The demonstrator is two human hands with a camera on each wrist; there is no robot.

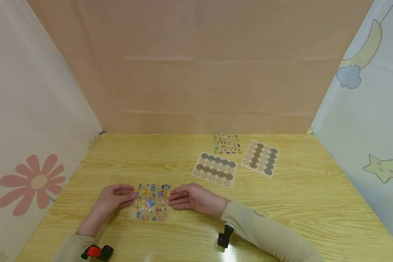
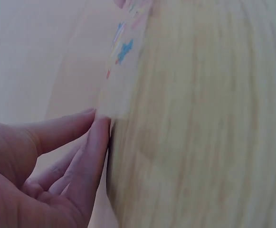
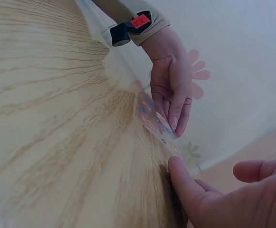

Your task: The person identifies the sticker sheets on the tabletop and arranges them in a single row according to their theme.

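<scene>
A clear sticker sheet (image 1: 152,202) with small colourful cartoon figures lies low over the table between both hands. My left hand (image 1: 112,200) pinches its left edge between thumb and fingers; the left wrist view shows the thumb and fingertips meeting at the corner of the sheet (image 2: 123,71). At the opposite edge, my right hand (image 1: 198,199) touches the sheet with extended fingers. In the right wrist view, the right thumb (image 3: 249,171) stands apart from the fingers, and the left hand (image 3: 171,95) appears beyond the sheet.
Farther back on the wooden table (image 1: 301,203) lie two beige sheets of round stickers, one nearer (image 1: 215,170) and one to the right (image 1: 260,159). Behind them is a clear sheet (image 1: 227,144) with small gem-like stickers. Cloth walls (image 1: 196,72) enclose the back and sides.
</scene>
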